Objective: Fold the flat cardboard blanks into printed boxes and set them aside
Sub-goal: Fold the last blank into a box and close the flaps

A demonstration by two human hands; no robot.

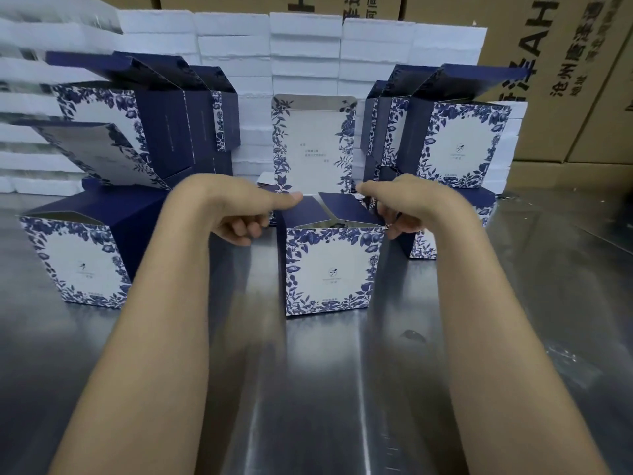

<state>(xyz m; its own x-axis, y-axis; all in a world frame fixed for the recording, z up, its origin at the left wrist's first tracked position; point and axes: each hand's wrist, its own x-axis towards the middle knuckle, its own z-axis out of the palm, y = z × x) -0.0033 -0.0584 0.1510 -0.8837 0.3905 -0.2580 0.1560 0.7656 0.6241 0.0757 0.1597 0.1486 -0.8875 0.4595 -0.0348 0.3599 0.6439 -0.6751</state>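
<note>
- Your left hand (245, 214) is at the left top edge of the box (330, 269) you are folding. Its thumb points straight out and touches the dark blue flap (303, 209) there. The other fingers are curled under, next to the box's side, and hold nothing that you can see.
- Your right hand (402, 209) is at the right top edge of the same box. Its thumb reaches toward the other dark blue flap (346, 207), and its fingers curl down by the box's right corner. You cannot tell if they are pinching the card.
- The box stands upright on the shiny metal tabletop (325, 389), right between your two hands. Its white front with blue leaves faces you. The two top flaps lean in toward each other, and the top is not closed yet.
- The box's tall lid panel (313, 145) stands up just past your thumbs. It is white with blue leaves down its sides.
- To the left of your left hand, a finished box (80, 265) sits on the tabletop with its top open.
- Past that hand, more folded boxes (144, 111) are piled up.
- To the right of your right hand and farther back, another pile of boxes (455, 142) stands.
- Far behind both hands are rows of white foam blocks (305, 42), and brown cartons (565, 77) are on the right.
</note>
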